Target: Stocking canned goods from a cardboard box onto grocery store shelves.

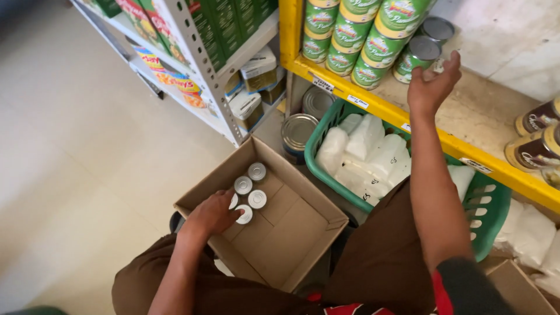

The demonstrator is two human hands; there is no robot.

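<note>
Left hand (213, 214) was down inside the open brown cardboard box (291, 233), fingers curled over a small silver-topped can (244, 214), apparently gripping it, tho the palm hid most of the can. Three more silver-topped cans (249, 185) stood just beside it in the box's far-left corner, tops up, packed close w/ each other. Rest of the box floor was bare cardboard w/ flaps folded flat.

Right hand (433, 86) was raised to the yellow metal shelf (373, 105), fingers spread and loose, gripping nothing, hovering just beside a green-labelled can w/ a grey lid (417, 57) at the end of the row. Can't tell if the fingertips touched it. More green-labelled cans (350, 35) were stacked behind it, to the left.

Below the shelf sat a green plastic basket (490, 204) filled w/ white plastic bags (364, 154). Two larger silver tins (298, 133) stood on the floor between the basket and the box. Brown-labelled jars (534, 149) lay on the shelf's right end. To the left, a grey slotted-metal rack (192, 52) held dark green cartons (230, 23) and small white boxes (251, 87). Person wore brown trousers (379, 256).
</note>
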